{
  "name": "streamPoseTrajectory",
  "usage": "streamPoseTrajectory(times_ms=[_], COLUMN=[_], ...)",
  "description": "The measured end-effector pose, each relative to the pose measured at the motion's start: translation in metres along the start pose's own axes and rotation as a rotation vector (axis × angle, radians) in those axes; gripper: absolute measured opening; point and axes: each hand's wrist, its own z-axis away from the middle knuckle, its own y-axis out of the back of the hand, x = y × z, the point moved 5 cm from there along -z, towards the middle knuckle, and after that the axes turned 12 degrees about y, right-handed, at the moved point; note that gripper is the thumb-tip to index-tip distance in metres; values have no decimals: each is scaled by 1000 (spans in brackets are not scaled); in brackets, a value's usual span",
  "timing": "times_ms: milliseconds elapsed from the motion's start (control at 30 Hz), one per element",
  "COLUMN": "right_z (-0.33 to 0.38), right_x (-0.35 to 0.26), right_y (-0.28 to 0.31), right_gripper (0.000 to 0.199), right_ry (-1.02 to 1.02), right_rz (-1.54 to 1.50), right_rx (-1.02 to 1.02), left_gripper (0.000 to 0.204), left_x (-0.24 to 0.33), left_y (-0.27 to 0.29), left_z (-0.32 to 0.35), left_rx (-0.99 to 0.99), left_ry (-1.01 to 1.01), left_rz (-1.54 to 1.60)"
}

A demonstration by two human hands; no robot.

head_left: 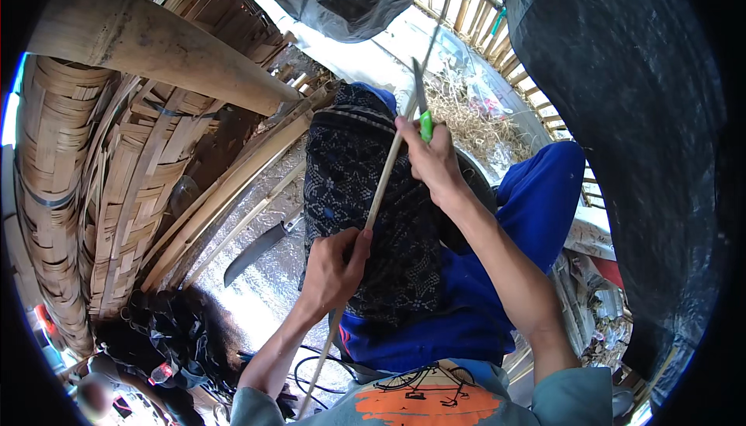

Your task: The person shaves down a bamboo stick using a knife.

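Observation:
A long, thin bamboo strip [382, 191] runs slantwise across my lap, from beside my left hip up past my right hand. My left hand [336, 264] is closed around its lower part. In my right hand [432, 158] is a small knife [425, 119] with a green handle, its blade pointing up and away from me. The strip passes against the thumb side of that hand, close to the knife handle. Under both hands a dark patterned cloth [373, 170] covers my lap over blue trousers [544, 185].
A large dark-bladed knife [254, 253] lies on the floor to my left. Rolls of woven bamboo [66, 193] and a thick bamboo pole [163, 45] stand at the left. Shavings [486, 127] are heaped ahead. Black plastic sheeting [614, 92] hangs at right; another person [132, 383] is at lower left.

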Motion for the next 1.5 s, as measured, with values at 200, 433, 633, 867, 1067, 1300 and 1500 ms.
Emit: streamPoseTrajectory(times_ms=[200,433,633,867,1067,1300,1500], right_z=[-27,-31,-36,-35,-42,-52,5], right_x=[10,16,5,-15,-8,-5,5], right_y=[20,24,21,5,12,24,52], right_gripper=[35,34,33,32,31,36,45], right_ry=[-76,-70,-38,-42,-78,-55,350], right_rz=[-251,-320,-357,-362,-394,-155,421], right_rx=[-62,-98,-37,-141,-82,-142,-236], left_gripper=[33,20,23,42,46,48,45], left_x=[-5,-28,-6,4,10,8,11], left_y=[4,20,23,-7,-13,-17,-21], left_z=[8,3,-4,-15,-10,-9,-17], left_rx=[-38,60,-55,-303,-171,-133,31], left_ry=[-97,-145,-145,-29,-42,8,31], left_rz=[-54,-110,54,101,-8,12,-38])
